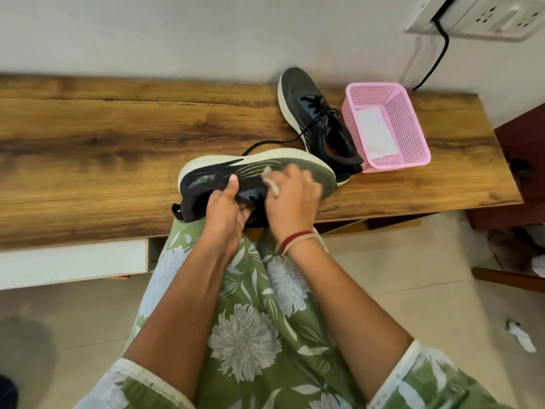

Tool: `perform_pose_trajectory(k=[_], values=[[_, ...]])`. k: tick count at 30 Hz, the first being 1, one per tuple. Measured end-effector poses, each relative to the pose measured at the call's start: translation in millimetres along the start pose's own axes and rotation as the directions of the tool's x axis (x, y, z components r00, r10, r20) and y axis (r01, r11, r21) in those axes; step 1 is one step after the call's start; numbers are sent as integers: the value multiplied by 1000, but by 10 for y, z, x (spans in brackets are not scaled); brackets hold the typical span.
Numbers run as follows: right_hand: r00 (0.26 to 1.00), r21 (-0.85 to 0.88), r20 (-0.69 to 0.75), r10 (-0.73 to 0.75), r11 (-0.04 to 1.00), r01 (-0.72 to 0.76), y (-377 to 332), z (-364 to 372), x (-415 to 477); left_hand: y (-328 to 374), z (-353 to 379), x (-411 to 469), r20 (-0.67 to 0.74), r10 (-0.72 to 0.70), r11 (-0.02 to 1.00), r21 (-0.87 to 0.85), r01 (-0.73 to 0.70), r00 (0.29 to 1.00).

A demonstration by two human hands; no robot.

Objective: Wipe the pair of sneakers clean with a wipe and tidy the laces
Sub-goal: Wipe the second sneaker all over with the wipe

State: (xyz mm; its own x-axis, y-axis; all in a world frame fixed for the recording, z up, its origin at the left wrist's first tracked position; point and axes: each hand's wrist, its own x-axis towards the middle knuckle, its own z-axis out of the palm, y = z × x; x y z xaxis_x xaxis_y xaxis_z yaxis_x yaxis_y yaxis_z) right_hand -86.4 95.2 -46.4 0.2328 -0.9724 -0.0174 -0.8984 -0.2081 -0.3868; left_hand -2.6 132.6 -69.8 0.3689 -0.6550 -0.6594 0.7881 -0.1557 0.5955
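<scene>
A dark sneaker with a white sole (206,180) lies on its side at the near edge of the wooden table (103,137). My left hand (225,212) grips it at the collar, thumb on the side panel. My right hand (290,199) holds a crumpled white wipe (271,184) and presses it on the sneaker's side near the toe. The second sneaker (312,113) stands upright behind, its black laces loose, one lace trailing across the table.
A pink mesh basket (410,119) with a white wipe inside stands right of the second sneaker. A wall socket with a black cable (442,39) is at the upper right. A crumpled white scrap (520,338) lies on the floor.
</scene>
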Motion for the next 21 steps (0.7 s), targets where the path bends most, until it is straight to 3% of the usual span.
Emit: perform_pose_trajectory(k=[3,7,12,16,21], values=[[979,36,-5,-202,979,202,-105,41,-141,-7,-12,14,-15,7,1000,13,-7,1000],[1000,-32,-21,21,999,-22,151,-27,99,-12,-13,-1,16,9,1000,17,-9,1000],[981,72,-18,-194,978,195,-56,23,-117,4,-20,2,47,-2,1000,10,1,999],[1000,-24,-23,0,1000,-1,137,-42,111,2,-6,-11,42,2,1000,3,-2,999],[974,80,-14,-225,971,225,-134,28,-125,1,-25,3,31,5,1000,22,-6,1000]])
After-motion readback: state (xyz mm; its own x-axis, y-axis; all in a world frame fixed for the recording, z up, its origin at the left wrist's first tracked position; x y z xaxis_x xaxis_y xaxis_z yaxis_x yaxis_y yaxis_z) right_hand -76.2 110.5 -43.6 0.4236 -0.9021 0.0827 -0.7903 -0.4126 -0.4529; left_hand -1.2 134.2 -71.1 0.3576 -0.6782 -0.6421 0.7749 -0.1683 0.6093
